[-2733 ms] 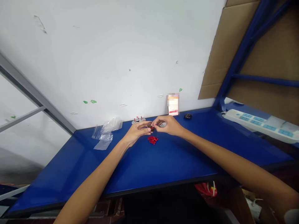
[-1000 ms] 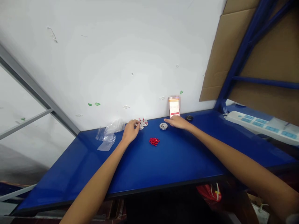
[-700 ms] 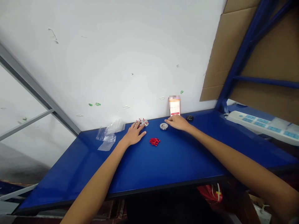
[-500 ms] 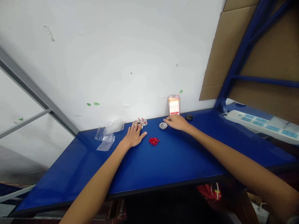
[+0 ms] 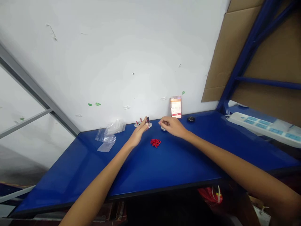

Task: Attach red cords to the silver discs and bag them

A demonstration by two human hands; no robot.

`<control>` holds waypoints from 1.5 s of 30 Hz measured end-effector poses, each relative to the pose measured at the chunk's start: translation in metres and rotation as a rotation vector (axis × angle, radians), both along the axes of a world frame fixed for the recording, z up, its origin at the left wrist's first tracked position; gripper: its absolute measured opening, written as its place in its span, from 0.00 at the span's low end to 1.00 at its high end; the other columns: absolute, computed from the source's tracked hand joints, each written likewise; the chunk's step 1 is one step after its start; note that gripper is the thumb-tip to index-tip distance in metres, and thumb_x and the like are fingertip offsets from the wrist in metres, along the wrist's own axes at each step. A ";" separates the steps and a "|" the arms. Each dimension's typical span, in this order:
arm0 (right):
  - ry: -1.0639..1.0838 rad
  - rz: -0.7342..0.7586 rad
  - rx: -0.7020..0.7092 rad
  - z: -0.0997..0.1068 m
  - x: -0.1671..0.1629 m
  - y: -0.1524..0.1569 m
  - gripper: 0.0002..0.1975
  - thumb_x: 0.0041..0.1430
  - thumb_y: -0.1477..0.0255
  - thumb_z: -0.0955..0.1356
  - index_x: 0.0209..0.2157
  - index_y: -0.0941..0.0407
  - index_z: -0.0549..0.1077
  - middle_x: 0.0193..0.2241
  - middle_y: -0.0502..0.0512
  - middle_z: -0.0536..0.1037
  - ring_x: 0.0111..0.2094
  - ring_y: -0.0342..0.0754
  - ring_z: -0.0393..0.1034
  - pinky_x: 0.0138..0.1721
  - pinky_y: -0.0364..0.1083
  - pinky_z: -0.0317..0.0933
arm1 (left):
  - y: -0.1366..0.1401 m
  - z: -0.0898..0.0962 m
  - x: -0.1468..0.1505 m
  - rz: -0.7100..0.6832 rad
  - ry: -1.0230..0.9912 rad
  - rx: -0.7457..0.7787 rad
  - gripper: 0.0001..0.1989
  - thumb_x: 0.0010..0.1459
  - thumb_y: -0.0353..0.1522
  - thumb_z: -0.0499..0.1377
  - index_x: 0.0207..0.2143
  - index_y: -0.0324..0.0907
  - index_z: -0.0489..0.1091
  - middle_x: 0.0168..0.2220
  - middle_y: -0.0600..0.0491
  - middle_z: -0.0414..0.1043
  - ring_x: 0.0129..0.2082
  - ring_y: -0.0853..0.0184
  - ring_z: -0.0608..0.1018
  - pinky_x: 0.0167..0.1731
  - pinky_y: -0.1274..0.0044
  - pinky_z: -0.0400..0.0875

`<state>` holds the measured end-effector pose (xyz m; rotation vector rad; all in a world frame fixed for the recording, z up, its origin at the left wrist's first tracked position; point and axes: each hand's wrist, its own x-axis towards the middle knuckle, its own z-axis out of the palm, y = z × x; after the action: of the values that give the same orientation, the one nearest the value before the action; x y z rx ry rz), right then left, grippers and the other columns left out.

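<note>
My left hand (image 5: 138, 134) is pinched on a small round disc (image 5: 148, 119), tipped up on edge so its dark side shows. Beneath and behind those fingers lie silvery round discs (image 5: 137, 124) with red cord loops, partly hidden. My right hand (image 5: 173, 126) is curled closed above a grey metal ring-shaped piece (image 5: 163, 129), covering most of it. Whatever may be between the right fingertips is too small to make out. A small pile of red cord loops (image 5: 155, 143) lies on the blue table (image 5: 169, 166) in front of both hands.
Clear plastic bags (image 5: 107, 138) lie to the left. A lit phone (image 5: 176, 108) leans on the wall behind my right hand, with a small black object (image 5: 191, 119) beside it. A white power strip (image 5: 261, 125) sits at the far right.
My left hand has turned from lying flat over the discs to pinching one and tilting it up. My right hand has moved left, over the grey metal piece.
</note>
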<state>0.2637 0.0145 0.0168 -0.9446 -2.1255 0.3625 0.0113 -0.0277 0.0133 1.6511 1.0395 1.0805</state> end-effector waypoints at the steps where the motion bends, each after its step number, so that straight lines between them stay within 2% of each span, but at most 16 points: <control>1: 0.057 0.051 0.002 -0.001 -0.005 -0.004 0.10 0.72 0.64 0.67 0.42 0.53 0.79 0.34 0.52 0.82 0.31 0.47 0.74 0.34 0.46 0.63 | -0.004 -0.001 0.007 -0.091 -0.128 -0.048 0.39 0.71 0.53 0.55 0.77 0.51 0.53 0.79 0.51 0.46 0.78 0.48 0.52 0.73 0.54 0.53; 4: 0.156 0.126 0.044 -0.005 -0.017 -0.014 0.13 0.72 0.67 0.69 0.55 0.50 0.77 0.44 0.55 0.82 0.38 0.48 0.78 0.40 0.47 0.70 | -0.015 -0.003 0.021 -0.286 -0.361 -0.134 0.33 0.72 0.50 0.54 0.75 0.52 0.60 0.77 0.51 0.53 0.78 0.46 0.53 0.72 0.50 0.55; 6: 0.166 0.114 0.099 -0.006 -0.019 -0.017 0.11 0.72 0.67 0.69 0.53 0.49 0.78 0.44 0.55 0.82 0.39 0.49 0.78 0.41 0.48 0.71 | -0.019 -0.003 0.025 -0.325 -0.415 -0.143 0.30 0.73 0.47 0.55 0.73 0.51 0.65 0.75 0.50 0.59 0.77 0.45 0.55 0.72 0.49 0.54; 9: 0.108 0.075 0.224 -0.005 -0.016 -0.020 0.06 0.73 0.68 0.69 0.45 0.50 0.80 0.41 0.53 0.82 0.38 0.48 0.77 0.42 0.48 0.69 | -0.021 -0.002 0.026 -0.305 -0.407 -0.116 0.28 0.71 0.44 0.59 0.70 0.49 0.69 0.74 0.49 0.61 0.75 0.43 0.59 0.71 0.49 0.58; 13: -0.036 0.049 0.384 -0.002 -0.013 -0.024 0.06 0.74 0.69 0.67 0.45 0.52 0.78 0.41 0.54 0.83 0.40 0.49 0.78 0.41 0.46 0.67 | -0.018 -0.004 0.026 -0.204 -0.264 -0.040 0.29 0.71 0.45 0.59 0.71 0.49 0.68 0.74 0.49 0.60 0.73 0.45 0.64 0.70 0.52 0.63; 18: -0.179 -0.011 0.487 0.000 -0.016 -0.028 0.06 0.73 0.71 0.66 0.40 0.55 0.74 0.37 0.55 0.81 0.34 0.48 0.74 0.35 0.46 0.61 | -0.018 -0.002 0.021 -0.149 0.129 0.198 0.29 0.73 0.46 0.58 0.71 0.48 0.67 0.70 0.48 0.68 0.71 0.48 0.68 0.74 0.54 0.56; 20: -0.147 0.017 0.451 0.000 -0.016 -0.027 0.04 0.71 0.72 0.67 0.38 0.55 0.73 0.36 0.54 0.81 0.32 0.46 0.72 0.35 0.45 0.59 | -0.018 -0.001 0.020 -0.156 0.128 0.225 0.29 0.73 0.45 0.58 0.71 0.47 0.67 0.68 0.47 0.70 0.69 0.48 0.71 0.72 0.55 0.59; 23: -0.080 0.116 0.319 -0.002 -0.012 -0.024 0.05 0.69 0.70 0.69 0.37 0.54 0.71 0.34 0.51 0.79 0.30 0.44 0.70 0.33 0.44 0.58 | -0.016 -0.005 0.021 -0.175 -0.023 0.140 0.32 0.70 0.43 0.63 0.72 0.47 0.64 0.64 0.44 0.75 0.58 0.51 0.81 0.63 0.58 0.73; 25: -0.074 0.200 0.240 -0.004 -0.009 -0.022 0.06 0.68 0.68 0.70 0.37 0.54 0.71 0.32 0.49 0.78 0.29 0.43 0.68 0.33 0.43 0.57 | -0.013 -0.009 0.022 -0.173 -0.092 0.085 0.33 0.66 0.41 0.67 0.70 0.46 0.66 0.61 0.42 0.77 0.51 0.55 0.84 0.56 0.62 0.79; 28: -0.029 0.238 0.178 -0.003 -0.008 -0.021 0.04 0.64 0.71 0.70 0.35 0.54 0.70 0.30 0.48 0.76 0.28 0.43 0.66 0.33 0.43 0.56 | -0.007 -0.013 0.019 -0.129 -0.122 0.080 0.30 0.60 0.39 0.71 0.63 0.43 0.73 0.57 0.42 0.78 0.46 0.59 0.85 0.51 0.67 0.81; 31: 0.021 0.200 0.085 0.003 -0.009 -0.021 0.02 0.61 0.75 0.68 0.34 0.54 0.70 0.26 0.46 0.73 0.26 0.43 0.64 0.32 0.43 0.55 | 0.003 -0.015 0.008 -0.018 -0.102 0.117 0.28 0.60 0.38 0.70 0.62 0.43 0.74 0.55 0.43 0.79 0.45 0.60 0.86 0.52 0.67 0.80; 34: -0.153 0.322 -0.048 0.009 -0.008 -0.022 0.04 0.62 0.75 0.68 0.32 0.54 0.72 0.25 0.46 0.73 0.26 0.43 0.65 0.32 0.43 0.54 | 0.012 -0.017 -0.005 0.145 -0.009 0.166 0.28 0.59 0.37 0.71 0.62 0.45 0.75 0.54 0.45 0.80 0.47 0.60 0.85 0.55 0.66 0.79; 36: -0.298 0.402 -0.057 0.010 -0.006 -0.023 0.07 0.64 0.72 0.69 0.30 0.55 0.73 0.28 0.48 0.75 0.28 0.44 0.66 0.33 0.44 0.54 | 0.017 -0.019 -0.009 0.207 0.040 0.185 0.28 0.59 0.37 0.71 0.62 0.46 0.76 0.54 0.46 0.80 0.46 0.60 0.85 0.55 0.66 0.79; 39: -0.409 0.420 -0.017 0.010 -0.003 -0.023 0.12 0.67 0.64 0.71 0.31 0.55 0.75 0.31 0.51 0.76 0.30 0.45 0.66 0.34 0.45 0.54 | 0.018 -0.022 -0.009 0.203 0.043 0.168 0.29 0.60 0.38 0.71 0.62 0.47 0.75 0.54 0.46 0.80 0.45 0.61 0.86 0.53 0.65 0.80; 42: -0.421 0.378 0.007 0.009 0.002 -0.017 0.15 0.69 0.58 0.70 0.32 0.54 0.76 0.30 0.50 0.75 0.30 0.45 0.66 0.33 0.45 0.53 | 0.016 -0.020 -0.005 0.131 -0.045 0.084 0.30 0.61 0.39 0.70 0.64 0.44 0.73 0.55 0.43 0.80 0.45 0.59 0.86 0.51 0.63 0.82; 45: -0.378 0.311 0.003 0.010 0.009 -0.008 0.15 0.69 0.59 0.70 0.32 0.54 0.76 0.29 0.49 0.75 0.28 0.44 0.65 0.31 0.45 0.52 | 0.013 -0.018 -0.002 0.066 -0.111 0.010 0.30 0.62 0.40 0.69 0.64 0.41 0.72 0.55 0.40 0.79 0.46 0.58 0.86 0.50 0.61 0.83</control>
<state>0.2728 0.0068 0.0265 -0.7206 -2.6297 0.3552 0.0089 -0.0143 -0.0047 1.5555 1.0230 1.2083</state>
